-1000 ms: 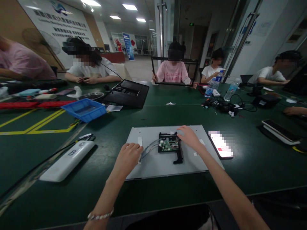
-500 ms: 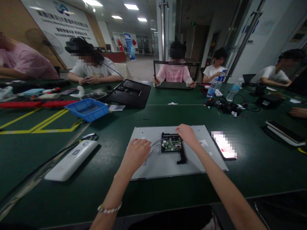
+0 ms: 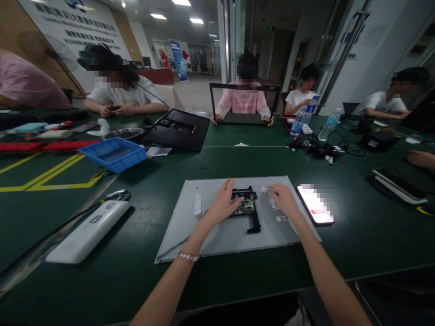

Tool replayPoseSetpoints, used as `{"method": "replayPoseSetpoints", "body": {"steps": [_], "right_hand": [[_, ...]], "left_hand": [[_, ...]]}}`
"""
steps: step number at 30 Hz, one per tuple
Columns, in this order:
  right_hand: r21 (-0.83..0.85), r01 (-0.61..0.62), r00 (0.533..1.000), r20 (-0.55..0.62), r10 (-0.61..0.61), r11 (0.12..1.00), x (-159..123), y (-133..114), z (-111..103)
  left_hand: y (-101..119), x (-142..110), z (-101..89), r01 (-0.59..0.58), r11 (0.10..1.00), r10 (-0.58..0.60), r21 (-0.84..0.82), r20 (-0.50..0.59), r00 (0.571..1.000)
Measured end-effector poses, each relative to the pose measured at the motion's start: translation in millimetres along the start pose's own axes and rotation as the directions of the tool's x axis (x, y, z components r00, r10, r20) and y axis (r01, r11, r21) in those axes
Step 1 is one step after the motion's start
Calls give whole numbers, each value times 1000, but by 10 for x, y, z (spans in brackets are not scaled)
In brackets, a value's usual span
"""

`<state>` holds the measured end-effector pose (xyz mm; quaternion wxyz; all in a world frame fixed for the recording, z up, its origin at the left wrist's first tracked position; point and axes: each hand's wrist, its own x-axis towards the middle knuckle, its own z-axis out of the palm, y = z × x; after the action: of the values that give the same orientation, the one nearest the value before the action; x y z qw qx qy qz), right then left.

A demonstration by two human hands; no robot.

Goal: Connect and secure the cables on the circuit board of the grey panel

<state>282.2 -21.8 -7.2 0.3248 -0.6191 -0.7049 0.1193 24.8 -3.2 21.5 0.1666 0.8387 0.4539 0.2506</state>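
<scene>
Head view: left hand [image 3: 221,202] over circuit board [image 3: 250,206], right hand [image 3: 285,199] pinching white scrap [image 3: 264,189].

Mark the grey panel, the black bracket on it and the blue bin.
Grey panel [image 3: 224,237], head view: bare surface near its lower edge.
Black bracket [image 3: 255,222], head view: its leg toward the wearer.
Blue bin [image 3: 131,161], head view: its outer wall.

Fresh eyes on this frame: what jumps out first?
A lit phone, bright on the green table just right of the pale panel. Then the circuit board in a black bracket on that panel, partly hidden by the left hand. Farther off, leftward, a blue bin stands out.
</scene>
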Motion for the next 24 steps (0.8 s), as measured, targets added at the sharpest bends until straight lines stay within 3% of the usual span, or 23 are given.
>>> {"method": "replayPoseSetpoints", "body": {"steps": [5,15,24], "right_hand": [[84,-41,998,54,37,996,-58,28,-81],[21,-147,963,231,139,989,-126,-5,-189],[82,-214,964,179,197,973,-84,37,-103]], "left_hand": [[34,-117,31,38,998,-40,-43,-36,999],[81,-170,112,63,985,-50,159,-87,995],[63,-176,102,80,991,-74,112,-59,996]]}}
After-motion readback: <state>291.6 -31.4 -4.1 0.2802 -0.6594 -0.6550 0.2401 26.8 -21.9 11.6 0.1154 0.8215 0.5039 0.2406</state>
